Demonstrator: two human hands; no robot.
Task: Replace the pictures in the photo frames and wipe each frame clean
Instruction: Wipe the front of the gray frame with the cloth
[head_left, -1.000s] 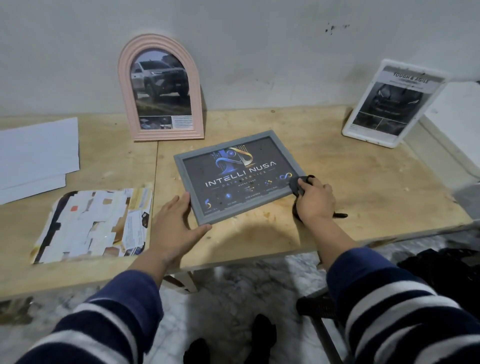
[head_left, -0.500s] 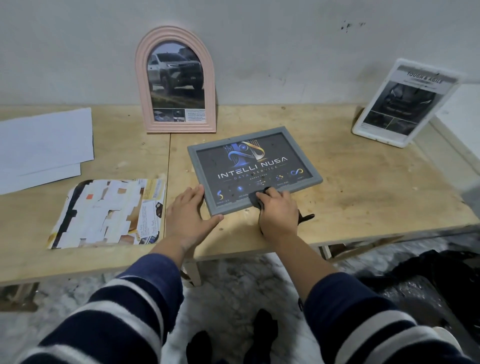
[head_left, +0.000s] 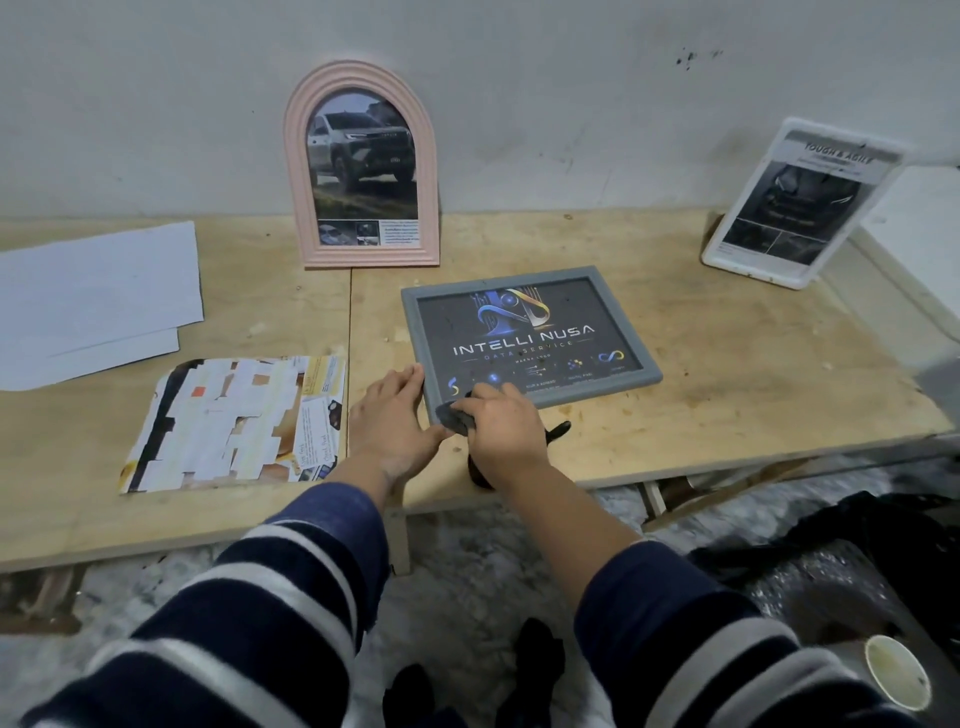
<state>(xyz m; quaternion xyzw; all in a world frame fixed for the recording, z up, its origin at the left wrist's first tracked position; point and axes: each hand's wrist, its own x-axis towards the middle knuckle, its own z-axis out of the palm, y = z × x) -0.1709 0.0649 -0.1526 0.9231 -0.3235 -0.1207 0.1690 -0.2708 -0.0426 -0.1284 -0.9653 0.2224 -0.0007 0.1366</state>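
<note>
A grey photo frame (head_left: 530, 332) with a dark "Intelli Nusa" picture lies flat on the wooden table (head_left: 727, 395). My right hand (head_left: 504, 428) grips a dark cloth (head_left: 456, 415) and presses it on the frame's near left corner. My left hand (head_left: 395, 415) lies flat on the table, fingers straight, touching the frame's left edge. A pink arched frame (head_left: 362, 166) with a car picture stands against the wall. A white frame (head_left: 800, 202) with a dark car picture leans at the far right.
White paper sheets (head_left: 98, 296) lie at the left. A printed page with pale patches (head_left: 234, 421) lies near the front left. A paper cup (head_left: 897, 673) stands low at the right, beside dark bags on the floor.
My right hand has slid the cloth leftward along the frame's near edge, from the right corner to the left corner. My left hand stays at the frame's left edge.
</note>
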